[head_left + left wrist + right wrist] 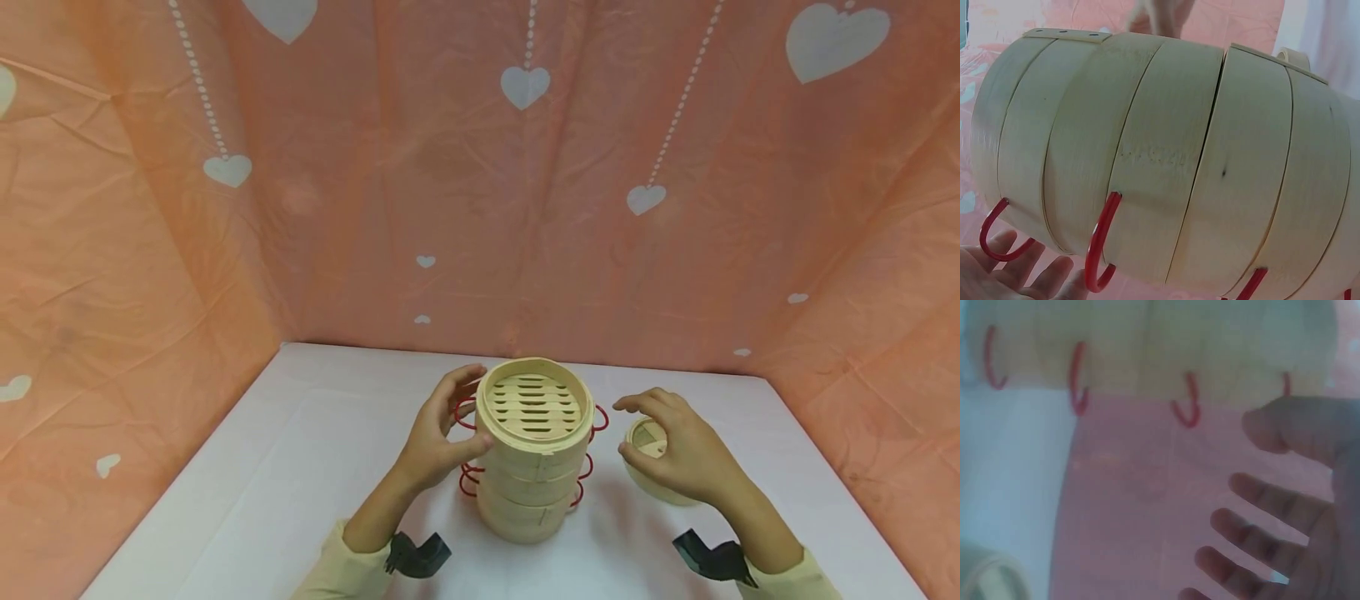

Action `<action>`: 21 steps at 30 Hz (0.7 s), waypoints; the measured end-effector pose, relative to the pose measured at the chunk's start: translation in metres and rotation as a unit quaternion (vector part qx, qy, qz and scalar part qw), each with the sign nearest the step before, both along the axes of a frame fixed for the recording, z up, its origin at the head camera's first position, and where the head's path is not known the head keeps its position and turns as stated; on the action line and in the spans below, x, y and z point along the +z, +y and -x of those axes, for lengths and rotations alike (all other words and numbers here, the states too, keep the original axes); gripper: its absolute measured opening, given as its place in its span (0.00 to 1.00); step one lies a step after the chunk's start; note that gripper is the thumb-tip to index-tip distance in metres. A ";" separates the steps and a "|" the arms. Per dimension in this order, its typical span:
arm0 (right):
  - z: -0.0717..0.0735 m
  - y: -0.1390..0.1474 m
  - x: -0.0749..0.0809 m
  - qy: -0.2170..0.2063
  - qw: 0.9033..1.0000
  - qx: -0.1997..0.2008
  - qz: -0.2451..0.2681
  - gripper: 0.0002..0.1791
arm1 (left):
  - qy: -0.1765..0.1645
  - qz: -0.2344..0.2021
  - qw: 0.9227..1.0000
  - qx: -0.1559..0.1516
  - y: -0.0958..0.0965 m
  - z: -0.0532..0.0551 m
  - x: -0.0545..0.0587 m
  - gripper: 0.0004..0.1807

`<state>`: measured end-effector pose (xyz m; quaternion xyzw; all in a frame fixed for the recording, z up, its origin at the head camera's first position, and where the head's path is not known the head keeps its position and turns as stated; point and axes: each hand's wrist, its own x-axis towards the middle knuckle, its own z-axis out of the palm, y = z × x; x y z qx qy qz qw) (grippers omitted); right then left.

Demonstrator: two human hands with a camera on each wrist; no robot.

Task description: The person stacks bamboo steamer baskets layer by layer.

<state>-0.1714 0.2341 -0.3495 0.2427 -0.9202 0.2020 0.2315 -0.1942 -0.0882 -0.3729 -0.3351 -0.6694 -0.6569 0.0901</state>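
Note:
A tall stack of bamboo steamer baskets (534,475) stands upright in the middle of the table, its top basket showing a slatted base inside a raised rim. Red ring handles (1100,244) stick out from both sides. My left hand (442,433) is at the stack's left side, thumb overlapping the top basket's front and relaxed fingers (1047,275) beside a red handle. Apart from the stack on the right, my right hand (675,446) holds nothing, its fingers (1260,550) spread. Beneath it, a smaller round bamboo piece (641,479) is partly hidden.
The white table (247,492) is enclosed by orange-pink cloth walls (450,208) printed with white hearts. The back wall rises close behind the stack. Black straps (420,557) show at both wrists.

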 end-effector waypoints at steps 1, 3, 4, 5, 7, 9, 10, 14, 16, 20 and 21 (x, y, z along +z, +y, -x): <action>0.000 0.002 -0.002 -0.008 1.000 -0.006 -0.001 0.23 | -0.001 0.001 1.000 -0.002 0.000 0.000 0.000 0.46; 0.001 0.005 -0.007 -0.023 1.000 -0.018 -0.001 0.21 | -0.002 0.002 1.000 -0.004 0.001 -0.001 0.000 0.47; 0.001 0.006 -0.009 -0.029 0.999 -0.022 -0.001 0.21 | -0.003 0.003 1.000 -0.004 0.001 -0.001 0.000 0.47; 0.001 0.007 -0.011 -0.034 0.999 -0.024 -0.001 0.21 | -0.004 0.005 1.000 -0.004 0.001 -0.001 0.000 0.47; 0.001 0.010 -0.015 -0.042 0.999 -0.027 -0.001 0.20 | -0.005 0.005 1.000 -0.006 0.002 -0.001 -0.001 0.48; 0.002 0.012 -0.019 -0.048 0.998 -0.027 0.001 0.20 | -0.006 0.005 1.000 -0.009 0.002 -0.001 -0.001 0.48; 0.002 0.013 -0.020 -0.050 0.998 -0.027 0.001 0.19 | -0.006 0.005 1.000 -0.011 0.003 -0.001 -0.001 0.48; 0.003 0.016 -0.028 -0.064 0.997 -0.031 0.004 0.18 | -0.004 0.008 1.000 -0.016 0.004 0.000 -0.001 0.47; 0.003 0.018 -0.032 -0.076 0.997 -0.033 0.005 0.18 | -0.004 0.013 1.000 -0.016 0.004 0.000 -0.001 0.47; 0.005 0.022 -0.038 -0.087 0.996 -0.027 0.011 0.18 | -0.004 0.020 1.000 -0.010 0.005 0.000 -0.002 0.46; 0.005 0.023 -0.040 -0.087 0.996 -0.023 0.013 0.17 | -0.004 0.022 1.000 -0.008 0.005 0.001 -0.003 0.46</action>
